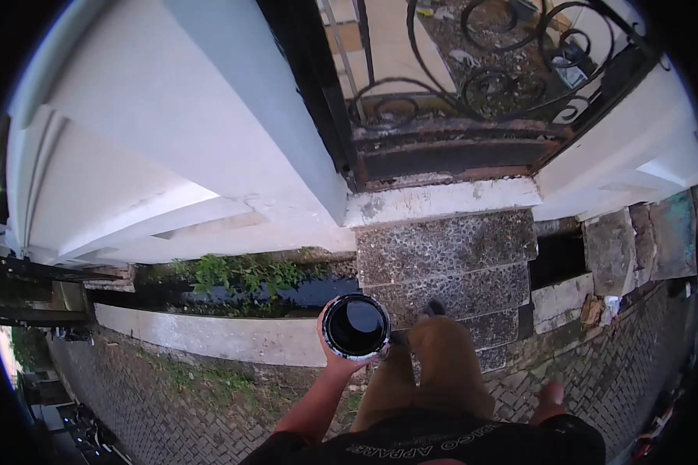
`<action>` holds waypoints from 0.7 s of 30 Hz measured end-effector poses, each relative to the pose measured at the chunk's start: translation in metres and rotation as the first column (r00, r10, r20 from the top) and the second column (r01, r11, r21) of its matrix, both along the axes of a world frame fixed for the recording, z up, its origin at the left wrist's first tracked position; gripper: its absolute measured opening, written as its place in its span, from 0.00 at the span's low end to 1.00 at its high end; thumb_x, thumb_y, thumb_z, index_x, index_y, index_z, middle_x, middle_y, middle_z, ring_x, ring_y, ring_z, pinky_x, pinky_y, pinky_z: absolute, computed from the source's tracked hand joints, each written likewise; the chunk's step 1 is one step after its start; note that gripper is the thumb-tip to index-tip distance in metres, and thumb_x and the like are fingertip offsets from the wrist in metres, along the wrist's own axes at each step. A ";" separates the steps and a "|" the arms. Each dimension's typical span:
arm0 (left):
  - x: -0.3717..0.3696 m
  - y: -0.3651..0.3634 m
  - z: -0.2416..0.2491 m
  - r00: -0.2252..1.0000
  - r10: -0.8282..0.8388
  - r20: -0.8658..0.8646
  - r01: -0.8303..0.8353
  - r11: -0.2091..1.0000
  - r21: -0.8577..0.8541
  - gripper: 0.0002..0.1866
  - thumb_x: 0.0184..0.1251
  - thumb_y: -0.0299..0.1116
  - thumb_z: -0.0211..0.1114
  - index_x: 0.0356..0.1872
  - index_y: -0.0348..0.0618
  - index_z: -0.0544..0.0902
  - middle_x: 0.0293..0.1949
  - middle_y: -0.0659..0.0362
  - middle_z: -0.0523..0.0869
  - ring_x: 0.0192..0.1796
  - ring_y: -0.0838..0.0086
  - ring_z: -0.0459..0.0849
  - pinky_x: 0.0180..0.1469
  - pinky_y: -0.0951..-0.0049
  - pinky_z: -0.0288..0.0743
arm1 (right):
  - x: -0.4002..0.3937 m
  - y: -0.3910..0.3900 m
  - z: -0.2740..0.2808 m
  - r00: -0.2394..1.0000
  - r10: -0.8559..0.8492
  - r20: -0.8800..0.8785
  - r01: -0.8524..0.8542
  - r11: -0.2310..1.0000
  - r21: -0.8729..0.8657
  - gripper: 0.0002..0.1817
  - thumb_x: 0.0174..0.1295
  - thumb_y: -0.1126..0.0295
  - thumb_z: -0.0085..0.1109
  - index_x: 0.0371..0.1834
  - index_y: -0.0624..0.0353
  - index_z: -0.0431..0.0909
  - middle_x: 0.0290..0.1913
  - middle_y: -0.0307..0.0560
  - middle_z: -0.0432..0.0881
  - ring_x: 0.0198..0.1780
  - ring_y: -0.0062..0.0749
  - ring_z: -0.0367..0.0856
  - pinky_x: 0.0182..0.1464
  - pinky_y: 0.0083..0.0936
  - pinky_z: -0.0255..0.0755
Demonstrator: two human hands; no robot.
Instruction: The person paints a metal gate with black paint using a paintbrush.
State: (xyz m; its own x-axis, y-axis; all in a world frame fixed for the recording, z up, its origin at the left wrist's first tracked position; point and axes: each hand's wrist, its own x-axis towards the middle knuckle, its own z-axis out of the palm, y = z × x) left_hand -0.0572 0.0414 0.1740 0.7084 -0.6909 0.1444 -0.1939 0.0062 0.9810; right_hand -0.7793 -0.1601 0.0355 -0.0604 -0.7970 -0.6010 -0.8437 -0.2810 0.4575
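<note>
An open can of black paint [356, 326] is in my left hand [341, 361], held upright in front of my legs. My fingers wrap round its side and underside. Dark, glossy liquid lies inside, and the can's rim is smeared with black and white. My right hand [551, 392] hangs low at my right side, away from the can. It is small and indistinct, so its fingers cannot be made out. Ahead stands a black metal gate [450, 159] with curled bars and a rusty lower edge.
A pebbled concrete slab [450, 256] leads up to the gate. On its left runs an open drain [318, 293] with green plants [240, 275]; a dark gap [558, 260] opens on its right. White walls [178, 124] flank the gate. Paving bricks [155, 411] cover the ground.
</note>
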 end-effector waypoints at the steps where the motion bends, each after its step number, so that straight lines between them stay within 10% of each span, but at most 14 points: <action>1: -0.002 -0.002 0.022 1.000 0.018 0.006 -0.018 1.000 0.017 0.66 0.31 0.44 0.91 0.73 0.42 0.55 0.66 0.49 0.70 0.68 0.60 0.74 0.71 0.54 0.69 | -0.028 0.020 0.027 0.969 -0.215 0.122 0.219 0.976 -0.014 0.15 0.64 0.65 0.58 0.51 0.60 0.80 0.50 0.56 0.85 0.56 0.53 0.83 0.56 0.43 0.78; 4: -0.009 0.002 0.058 0.991 0.032 0.134 -0.040 0.997 0.063 0.65 0.31 0.44 0.91 0.71 0.39 0.56 0.64 0.49 0.73 0.67 0.61 0.75 0.69 0.56 0.70 | 0.003 0.041 0.085 0.818 -0.526 0.233 0.568 0.804 -0.178 0.14 0.64 0.65 0.57 0.49 0.59 0.80 0.49 0.57 0.86 0.56 0.55 0.84 0.56 0.45 0.78; 12: -0.051 -0.021 0.121 0.984 0.134 0.115 -0.128 0.990 -0.055 0.63 0.32 0.42 0.91 0.70 0.36 0.57 0.62 0.49 0.75 0.66 0.61 0.76 0.70 0.58 0.68 | 0.156 -0.048 0.074 0.843 -0.298 0.447 0.388 0.913 -0.123 0.16 0.66 0.59 0.57 0.49 0.55 0.84 0.48 0.59 0.86 0.52 0.57 0.85 0.52 0.47 0.79; 18: -0.102 -0.066 0.146 0.962 0.271 0.006 -0.268 0.954 -0.136 0.60 0.34 0.38 0.89 0.69 0.39 0.56 0.64 0.49 0.72 0.67 0.62 0.75 0.71 0.58 0.68 | 0.165 -0.120 0.094 0.350 -0.169 0.921 0.451 0.892 -0.007 0.09 0.62 0.65 0.66 0.39 0.58 0.84 0.38 0.54 0.86 0.42 0.48 0.86 0.46 0.39 0.78; 21: -0.126 -0.089 0.153 0.949 0.315 0.024 -0.306 0.936 -0.174 0.56 0.37 0.34 0.87 0.69 0.38 0.60 0.63 0.50 0.76 0.65 0.63 0.77 0.70 0.59 0.69 | 0.120 -0.144 0.074 0.373 -0.225 0.900 0.459 0.888 0.031 0.14 0.60 0.60 0.67 0.40 0.59 0.86 0.37 0.56 0.87 0.42 0.49 0.87 0.47 0.42 0.78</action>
